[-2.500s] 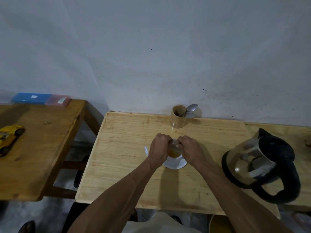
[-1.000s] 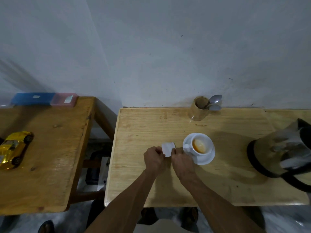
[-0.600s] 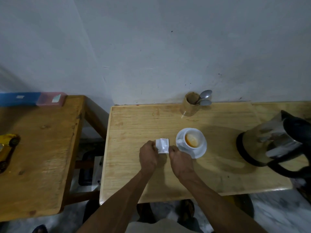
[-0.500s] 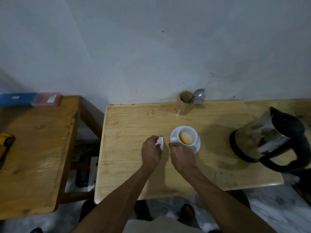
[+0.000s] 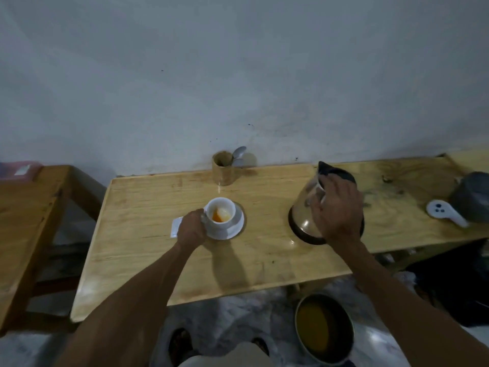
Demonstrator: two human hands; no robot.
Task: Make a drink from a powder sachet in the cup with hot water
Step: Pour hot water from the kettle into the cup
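Observation:
A white cup [image 5: 221, 213] with orange powder at its bottom stands on a white saucer [image 5: 236, 229] in the middle of the light wooden table [image 5: 148, 250]. My left hand [image 5: 191, 231] is closed on the cup's handle at its left side. A white sachet [image 5: 175, 227] lies flat on the table just left of that hand. To the right stands a glass kettle [image 5: 307, 215] with a black base and lid. My right hand [image 5: 337, 210] reaches over the kettle and hides its handle; whether it grips the handle I cannot tell.
A wooden holder [image 5: 223, 168] with spoons [image 5: 239, 154] stands at the back by the wall. At far right lie a white and grey device [image 5: 444, 214] and a dark object [image 5: 473, 197]. A metal bowl [image 5: 324, 328] sits on the floor below. Another wooden table [image 5: 23, 221] stands left.
The sachet went from both hands down onto the table. My left hand moved to the cup's handle. My right hand moved right, onto the kettle.

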